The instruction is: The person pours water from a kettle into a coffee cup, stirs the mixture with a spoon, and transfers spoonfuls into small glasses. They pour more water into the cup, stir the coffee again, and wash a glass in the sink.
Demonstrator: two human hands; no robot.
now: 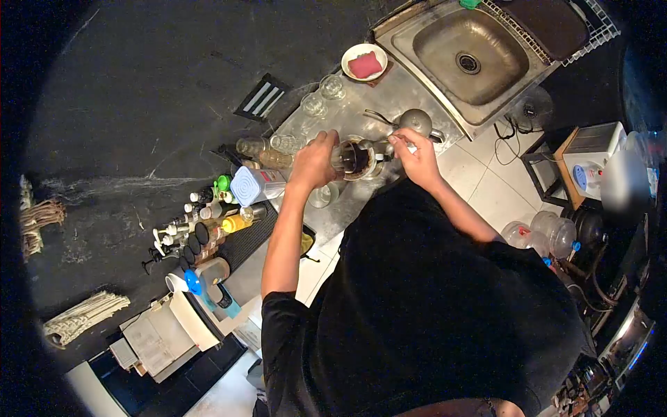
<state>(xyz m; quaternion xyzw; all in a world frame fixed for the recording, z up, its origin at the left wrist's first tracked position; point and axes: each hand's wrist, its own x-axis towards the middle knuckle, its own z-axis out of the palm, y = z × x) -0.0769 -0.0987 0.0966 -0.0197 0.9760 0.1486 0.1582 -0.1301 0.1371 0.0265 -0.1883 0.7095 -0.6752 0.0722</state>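
Metal counter [397, 96]; container label [272, 176] unreadable. Left hand [316, 163] gripping glass [352, 158]; right hand [416, 157] pinching metal utensil [381, 147].

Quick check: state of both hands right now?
Left hand: closed around a glass with dark contents.
Right hand: closed in a pinch; what it holds cannot be told.

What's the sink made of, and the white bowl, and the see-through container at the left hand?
Sink: looks like metal, dull grey with a soft shine. Bowl: maybe glazed pottery or plastic, white and smooth-looking. Container: glass or clear plastic, shiny; its side looks see-through.
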